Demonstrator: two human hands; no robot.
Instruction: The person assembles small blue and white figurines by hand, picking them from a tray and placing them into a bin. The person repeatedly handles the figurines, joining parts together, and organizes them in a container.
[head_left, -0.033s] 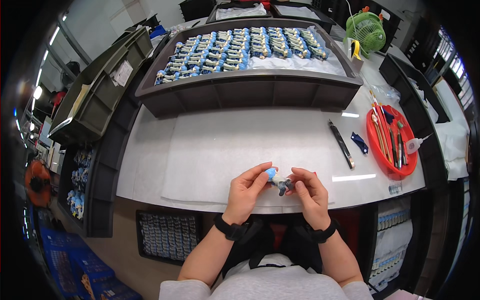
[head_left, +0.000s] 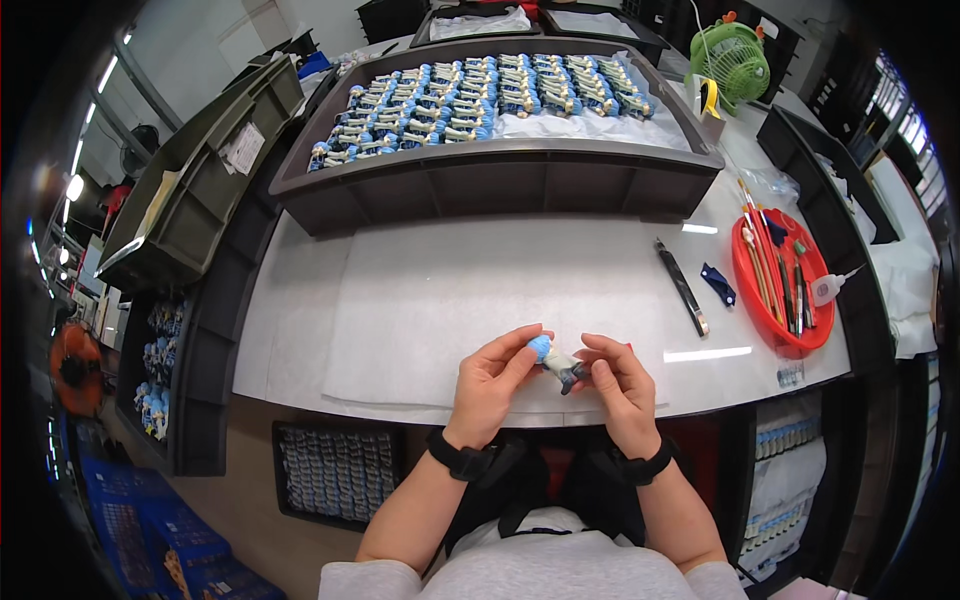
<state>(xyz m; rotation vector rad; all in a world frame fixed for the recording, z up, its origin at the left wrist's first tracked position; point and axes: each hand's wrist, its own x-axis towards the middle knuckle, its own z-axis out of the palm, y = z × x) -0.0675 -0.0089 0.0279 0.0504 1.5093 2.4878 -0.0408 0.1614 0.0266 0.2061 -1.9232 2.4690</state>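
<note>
— What are you holding there, low in the middle of the frame?

— I'm pinching a small figurine between both hands, just above the near edge of the worktop. My left hand is closing its fingertips on the blue-topped end, and my right hand is gripping the darker end. Both hands are narrowed onto it, fingers curled in.

— How are you keeping it steady?

— I'm judging that light, even pressure from both sides is serving best here: it's tiny, so I'm holding it close to me and turning it with fingertips only, wrists staying low over the white mat.

— What's lying around you?

— A big grey tray is sitting at the top centre, filled with rows of similar blue-and-white pieces. At the right, a red dish is carrying brushes and pens, with a dark slim tool and a small blue clip lying just beside it. A green fan is standing at the upper right.

— Anything crowding you?

— Nothing is sitting between my hands and the tray; the tools are lying well apart to the right.
</note>
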